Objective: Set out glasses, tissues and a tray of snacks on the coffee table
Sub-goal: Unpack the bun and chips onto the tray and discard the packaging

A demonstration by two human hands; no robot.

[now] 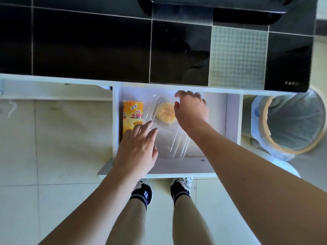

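An open white drawer [231, 119] holds an orange snack can [132, 114] lying on its side at the left and a clear plastic box [169, 138] with a round yellow pastry [165, 112] inside. My left hand [138, 149] reaches over the near left of the box, fingers straight, over the can's lower end. My right hand [191, 110] hovers over the far right end of the box with fingers loosely curled downward; whether it touches the box is unclear.
A black glass-topped unit [106, 46] lies beyond the drawer. A lined waste bin [292, 122] stands on the floor at the right. My feet in dark socks [143, 193] stand on pale floor tiles under the drawer front.
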